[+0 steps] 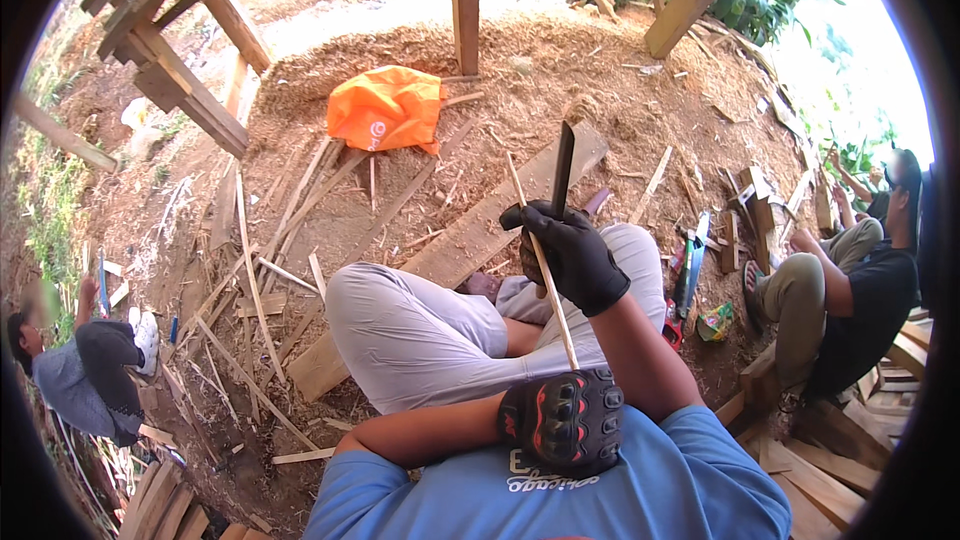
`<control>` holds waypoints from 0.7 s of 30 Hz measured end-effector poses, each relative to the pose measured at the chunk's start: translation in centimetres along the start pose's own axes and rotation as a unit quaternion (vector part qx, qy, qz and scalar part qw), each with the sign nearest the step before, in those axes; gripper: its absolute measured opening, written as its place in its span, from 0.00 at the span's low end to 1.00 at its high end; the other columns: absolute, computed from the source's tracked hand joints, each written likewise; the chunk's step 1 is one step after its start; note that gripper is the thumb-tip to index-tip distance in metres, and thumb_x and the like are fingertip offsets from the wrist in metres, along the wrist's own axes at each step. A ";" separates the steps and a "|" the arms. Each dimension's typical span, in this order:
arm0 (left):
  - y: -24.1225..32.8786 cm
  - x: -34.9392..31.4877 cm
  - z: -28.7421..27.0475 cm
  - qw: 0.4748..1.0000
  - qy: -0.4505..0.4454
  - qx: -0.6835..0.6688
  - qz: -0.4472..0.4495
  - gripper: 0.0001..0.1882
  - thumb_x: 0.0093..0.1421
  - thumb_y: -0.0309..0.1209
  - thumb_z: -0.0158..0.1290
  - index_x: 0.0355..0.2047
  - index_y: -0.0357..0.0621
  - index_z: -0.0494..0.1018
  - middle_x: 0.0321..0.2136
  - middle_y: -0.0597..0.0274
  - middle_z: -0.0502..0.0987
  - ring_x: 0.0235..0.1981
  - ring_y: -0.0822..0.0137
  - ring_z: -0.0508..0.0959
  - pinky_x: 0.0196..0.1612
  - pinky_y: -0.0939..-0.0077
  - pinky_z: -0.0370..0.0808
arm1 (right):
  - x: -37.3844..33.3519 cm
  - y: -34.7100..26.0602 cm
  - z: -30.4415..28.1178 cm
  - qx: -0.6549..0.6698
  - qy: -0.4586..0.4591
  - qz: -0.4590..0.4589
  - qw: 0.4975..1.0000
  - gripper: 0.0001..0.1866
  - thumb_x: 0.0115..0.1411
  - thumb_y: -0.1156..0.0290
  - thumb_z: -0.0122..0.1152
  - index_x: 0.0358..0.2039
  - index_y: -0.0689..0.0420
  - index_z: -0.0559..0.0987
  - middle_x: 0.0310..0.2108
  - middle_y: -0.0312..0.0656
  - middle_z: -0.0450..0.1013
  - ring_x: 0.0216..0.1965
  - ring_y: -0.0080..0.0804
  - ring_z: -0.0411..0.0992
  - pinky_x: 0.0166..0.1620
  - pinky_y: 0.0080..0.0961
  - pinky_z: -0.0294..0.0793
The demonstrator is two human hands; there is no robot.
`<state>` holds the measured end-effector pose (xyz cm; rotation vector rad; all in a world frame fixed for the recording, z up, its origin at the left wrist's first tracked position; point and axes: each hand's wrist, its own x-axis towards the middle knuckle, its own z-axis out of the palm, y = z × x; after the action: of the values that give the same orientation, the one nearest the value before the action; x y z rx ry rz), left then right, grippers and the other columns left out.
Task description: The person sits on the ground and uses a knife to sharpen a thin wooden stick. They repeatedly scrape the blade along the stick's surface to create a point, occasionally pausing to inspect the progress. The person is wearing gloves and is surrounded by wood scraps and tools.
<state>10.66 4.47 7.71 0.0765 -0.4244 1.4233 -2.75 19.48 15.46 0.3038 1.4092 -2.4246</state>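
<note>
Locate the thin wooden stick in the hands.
In the head view, right of centre, the stick runs from the left hand up past the right hand, left of the dark blade.

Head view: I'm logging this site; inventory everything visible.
Stick: one, pale, above lap
Blade: one, black, centre
Wide plank: one, brown, centre
Bag or sheet: one, orange, ahead
Loose strips: many, pale, mostly left
Saw-like tool: one, multicoloured, right
Packet: one, green, right
Posts: several, brown, top
Stacked wood: many, brown, lower corners
Plants: several, green, upper right
Other people: at least three, dark clothes, both sides
Trousers: one pair, light grey, centre
Shirt: one, blue, bottom
Left hand: one, dark glove, near chest
Right hand: one, black glove, holding blade
</note>
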 end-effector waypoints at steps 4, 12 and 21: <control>-2.0 -0.8 -3.2 0.996 0.028 0.082 -0.025 0.21 0.76 0.34 0.43 0.66 0.45 0.67 0.61 0.58 0.74 0.61 0.67 0.74 0.69 0.64 0.69 | -1.9 -1.0 0.5 0.008 -0.042 -0.021 0.999 0.17 0.74 0.58 0.57 0.46 0.59 0.84 0.22 0.28 0.68 0.22 0.18 0.68 0.25 0.19 0.66; -3.4 1.1 2.1 0.987 0.155 0.038 -0.035 0.16 0.73 0.36 0.47 0.57 0.47 0.74 0.52 0.58 0.78 0.55 0.64 0.77 0.63 0.62 0.73 | -4.6 -1.3 1.3 0.016 -0.049 -0.057 0.997 0.18 0.74 0.57 0.58 0.47 0.62 0.79 0.20 0.28 0.62 0.18 0.19 0.62 0.22 0.21 0.58; -4.9 2.1 3.8 0.991 0.127 0.009 -0.040 0.14 0.73 0.38 0.47 0.53 0.48 0.74 0.50 0.58 0.77 0.55 0.63 0.77 0.65 0.58 0.71 | -6.3 -1.2 1.4 0.014 -0.058 -0.070 0.996 0.19 0.73 0.55 0.58 0.45 0.61 0.78 0.20 0.29 0.61 0.18 0.21 0.61 0.22 0.23 0.59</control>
<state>14.71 4.51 12.90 -0.0728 -0.1966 1.3372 2.61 19.88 19.17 0.0702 1.3898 -2.5296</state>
